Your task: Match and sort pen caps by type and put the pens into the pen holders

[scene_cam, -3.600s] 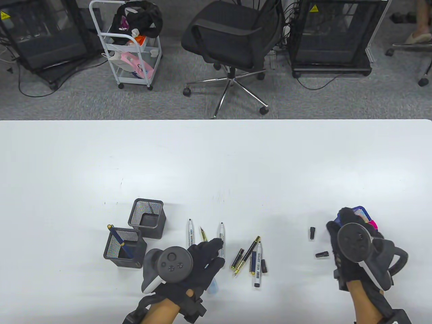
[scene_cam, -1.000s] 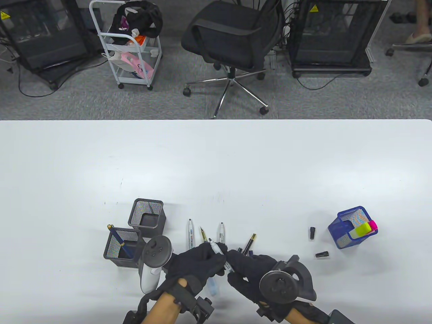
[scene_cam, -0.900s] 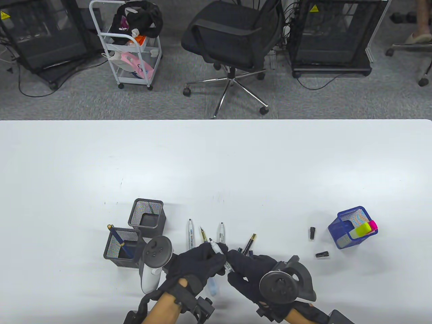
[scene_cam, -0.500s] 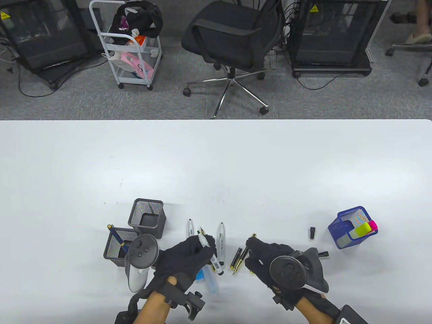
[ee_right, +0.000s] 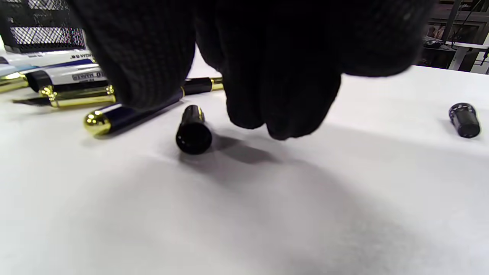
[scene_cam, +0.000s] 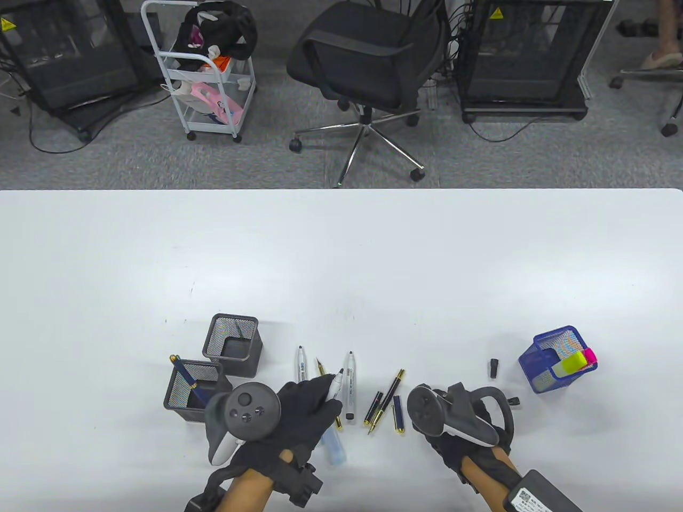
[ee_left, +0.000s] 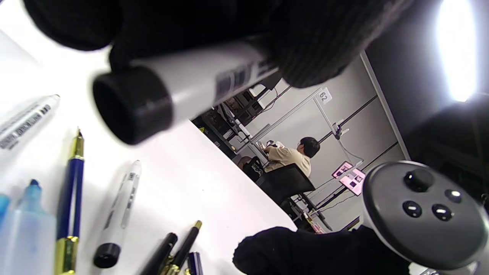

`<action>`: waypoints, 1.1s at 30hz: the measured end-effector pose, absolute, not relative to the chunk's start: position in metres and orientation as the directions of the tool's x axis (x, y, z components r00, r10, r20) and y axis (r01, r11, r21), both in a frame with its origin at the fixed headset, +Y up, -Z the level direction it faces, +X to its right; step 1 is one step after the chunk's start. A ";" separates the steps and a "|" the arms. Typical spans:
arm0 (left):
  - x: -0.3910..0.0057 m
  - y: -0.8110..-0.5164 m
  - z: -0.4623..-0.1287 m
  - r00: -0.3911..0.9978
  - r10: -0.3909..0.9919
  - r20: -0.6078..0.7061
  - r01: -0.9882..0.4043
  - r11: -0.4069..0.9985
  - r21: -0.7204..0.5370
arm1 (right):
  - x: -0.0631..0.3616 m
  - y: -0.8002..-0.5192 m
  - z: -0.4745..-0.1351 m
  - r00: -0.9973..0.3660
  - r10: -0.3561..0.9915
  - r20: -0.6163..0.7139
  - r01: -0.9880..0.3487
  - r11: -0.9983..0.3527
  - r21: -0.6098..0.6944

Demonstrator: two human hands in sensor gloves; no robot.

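Observation:
My left hand grips an uncapped white marker, tip pointing away; in the left wrist view its black butt end sticks out under my fingers. My right hand hovers palm down right of the pens, fingertips just beside a black cap, holding nothing; in the table view its tracker hides that cap. Two more white markers, black‑gold pens and a blue cap lie between my hands. Two black mesh holders stand at the left; the nearer one holds a blue pen.
A blue mesh holder with highlighters stands at the right. Two loose black caps lie left of it. A translucent blue pen lies near my left wrist. The table's far half is bare white.
Both hands held the marker together a second ago. My right hand let go and moved right, down over the black cap. My left hand kept the marker and turned palm down.

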State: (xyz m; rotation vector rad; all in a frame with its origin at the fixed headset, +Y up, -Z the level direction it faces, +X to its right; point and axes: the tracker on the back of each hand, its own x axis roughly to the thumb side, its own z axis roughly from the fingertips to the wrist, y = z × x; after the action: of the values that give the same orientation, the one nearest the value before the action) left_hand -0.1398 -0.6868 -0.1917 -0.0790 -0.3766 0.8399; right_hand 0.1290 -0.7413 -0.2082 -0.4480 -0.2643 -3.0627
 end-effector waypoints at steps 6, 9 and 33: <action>-0.141 -0.687 -0.192 0.629 0.718 0.298 -0.692 0.692 -0.207 | 0.119 -0.745 -0.207 -0.960 -0.073 0.270 0.109 -0.987 0.121; -0.141 -0.686 -0.192 0.634 0.711 0.303 -0.690 0.698 -0.193 | 0.116 -0.748 -0.206 -0.962 -0.089 0.259 0.123 -0.985 0.118; -0.113 -0.689 -0.184 0.686 0.561 0.463 -0.535 0.820 -0.202 | 0.155 -0.674 -0.199 -0.637 0.693 0.338 -0.705 -0.701 0.109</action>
State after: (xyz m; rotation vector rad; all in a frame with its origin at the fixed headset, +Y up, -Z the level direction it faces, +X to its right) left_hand -0.1134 -0.6890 -0.1836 -0.0515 -0.5359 0.6144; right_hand 0.1555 -0.6742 -0.1993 -0.7674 0.0704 -3.8588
